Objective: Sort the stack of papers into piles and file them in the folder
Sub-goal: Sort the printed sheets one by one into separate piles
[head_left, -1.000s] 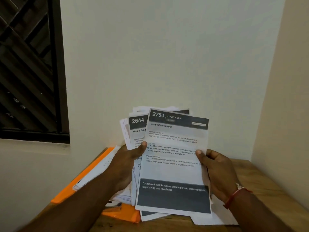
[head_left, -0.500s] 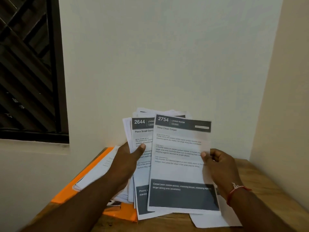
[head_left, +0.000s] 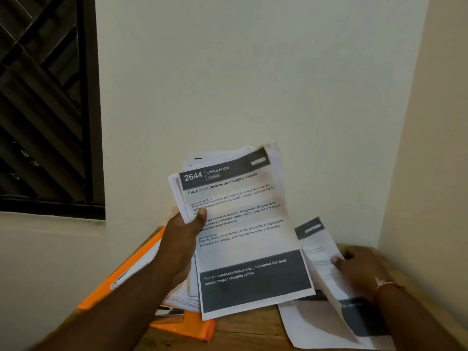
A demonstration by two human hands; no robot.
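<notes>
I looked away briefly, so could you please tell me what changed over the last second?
The right hand, still pinching sheet 2754, carried it off the stack, rightward and down toward the loose sheet on the table, uncovering sheet 2644. The left hand keeps gripping the stack; the orange folder has not moved.

Wooden table [head_left: 243, 333], dark latticed window [head_left: 45, 105], cream corner walls [head_left: 253, 72]

The left hand [head_left: 181, 240] is raised, thumb clamped forward; the right hand [head_left: 361, 271] sits lower, fingers pinching.
</notes>
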